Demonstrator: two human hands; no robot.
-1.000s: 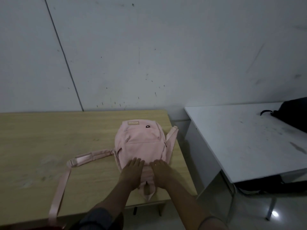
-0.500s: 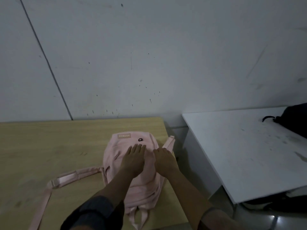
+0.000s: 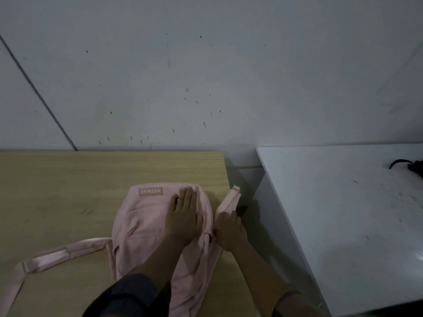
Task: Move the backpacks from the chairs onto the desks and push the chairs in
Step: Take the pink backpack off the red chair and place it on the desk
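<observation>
On the wooden worktop [image 3: 57, 191] I see the pink backpack [image 3: 142, 227] lying flat near its right edge. My left hand [image 3: 184, 219] rests on it, fingers [image 3: 188, 197] straight and pressed together, while my right hand [image 3: 229, 229] touches the side strap [image 3: 230, 199]; its grip I cannot tell.

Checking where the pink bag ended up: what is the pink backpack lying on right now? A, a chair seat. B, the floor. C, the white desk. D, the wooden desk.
D: the pink backpack lies flat on the wooden desk, with the left hand pressed on top of it.
</observation>
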